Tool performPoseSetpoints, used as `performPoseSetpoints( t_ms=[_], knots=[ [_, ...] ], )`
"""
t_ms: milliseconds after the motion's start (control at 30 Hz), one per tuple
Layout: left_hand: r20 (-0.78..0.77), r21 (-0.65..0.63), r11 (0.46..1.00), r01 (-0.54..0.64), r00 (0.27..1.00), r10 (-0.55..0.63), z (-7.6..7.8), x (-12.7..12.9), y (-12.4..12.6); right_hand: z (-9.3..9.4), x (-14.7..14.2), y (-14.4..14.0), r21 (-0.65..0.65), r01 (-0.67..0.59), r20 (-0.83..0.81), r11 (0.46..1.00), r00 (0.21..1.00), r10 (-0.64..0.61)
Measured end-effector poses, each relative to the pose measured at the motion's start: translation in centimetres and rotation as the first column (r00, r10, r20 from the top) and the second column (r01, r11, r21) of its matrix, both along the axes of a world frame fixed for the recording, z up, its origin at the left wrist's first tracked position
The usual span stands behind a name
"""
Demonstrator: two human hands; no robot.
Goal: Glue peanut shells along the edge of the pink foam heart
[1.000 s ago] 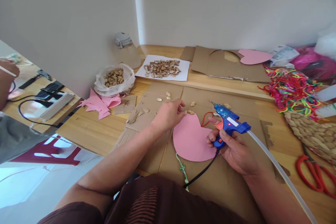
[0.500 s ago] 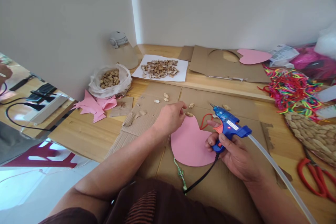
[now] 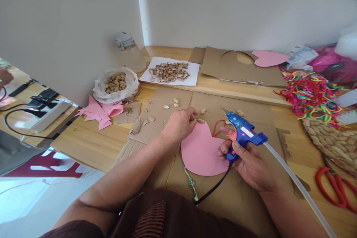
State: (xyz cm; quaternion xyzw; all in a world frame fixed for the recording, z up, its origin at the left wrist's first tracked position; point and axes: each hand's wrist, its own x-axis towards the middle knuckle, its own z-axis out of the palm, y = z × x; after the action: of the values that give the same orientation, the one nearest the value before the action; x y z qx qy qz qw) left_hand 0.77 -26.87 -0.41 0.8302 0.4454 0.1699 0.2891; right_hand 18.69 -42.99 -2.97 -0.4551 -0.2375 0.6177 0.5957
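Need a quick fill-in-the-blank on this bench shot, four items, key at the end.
1. The right hand grips a blue ____.
2. The pink sheet nearest that hand is cut in the shape of a ____.
3. The whitish plastic bag is filled with ____.
4. The scissors at the right edge of the picture have ____ handles.

Missing words: glue gun; heart; peanuts; red.

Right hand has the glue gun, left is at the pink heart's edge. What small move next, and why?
Probably settle the left hand on the peanut shell at the pink heart's upper edge: it is right beside it, though contact is unclear, and the right hand holds the glue gun with its nozzle clear of the heart.
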Motion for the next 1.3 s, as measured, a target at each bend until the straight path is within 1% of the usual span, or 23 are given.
performPoseSetpoints(
  t_ms=[133,200,267,400,600,733,867,1000,1167,1233,1300],
  knots=[
    [0.028,0.012,0.999,-0.029,0.999,0.029,0.4,-0.8,0.9,-0.1,0.0,0.0,0.006,-0.001,0.001,1.0,1.0,0.001],
    [0.051,0.018,0.999,-0.051,0.997,0.05,0.4,-1.3,1.5,-0.1,0.0,0.0,0.003,-0.007,0.0,1.0,1.0,0.007],
    [0.086,-0.003,0.999,-0.05,0.995,0.05,0.2,-1.6,1.9,-0.2,0.1,0.1,0.004,-0.01,-0.001,1.0,1.0,0.01],
    [0.154,-0.07,0.998,-0.005,0.988,0.015,-0.2,-1.5,1.7,-0.2,0.1,0.1,0.005,-0.008,0.001,1.0,1.0,0.008],
    [0.171,-0.059,0.996,0.068,0.984,-0.057,-0.2,-1.1,1.0,-0.1,0.0,0.1,-0.019,0.002,0.011,1.0,1.0,-0.002],
    [0.184,-0.083,0.991,0.1,0.979,-0.084,-0.3,-0.9,0.7,-0.1,0.0,0.0,-0.018,0.0,0.012,1.0,1.0,0.001],
    [0.148,-0.045,0.994,0.103,0.984,-0.095,-0.3,-0.7,0.6,0.0,0.0,0.0,-0.017,-0.004,0.006,1.0,1.0,0.005],
    [0.125,-0.014,0.995,0.097,0.988,-0.095,-0.4,-1.1,1.1,0.0,0.0,0.1,-0.02,-0.001,0.012,1.0,1.0,0.002],
    [0.229,-0.011,0.999,0.048,0.972,-0.045,-0.5,-2.0,2.1,0.2,0.0,0.1,-0.02,0.002,0.018,1.0,1.0,-0.002],
    [0.226,0.003,0.998,0.061,0.972,-0.06,-0.5,-2.2,2.2,0.3,0.0,0.1,-0.026,-0.001,0.01,1.0,1.0,0.001],
    [0.201,0.031,0.995,0.1,0.974,-0.104,-0.5,-2.1,2.0,0.3,0.0,0.0,-0.026,-0.002,0.006,1.0,1.0,0.002]
  ],
)
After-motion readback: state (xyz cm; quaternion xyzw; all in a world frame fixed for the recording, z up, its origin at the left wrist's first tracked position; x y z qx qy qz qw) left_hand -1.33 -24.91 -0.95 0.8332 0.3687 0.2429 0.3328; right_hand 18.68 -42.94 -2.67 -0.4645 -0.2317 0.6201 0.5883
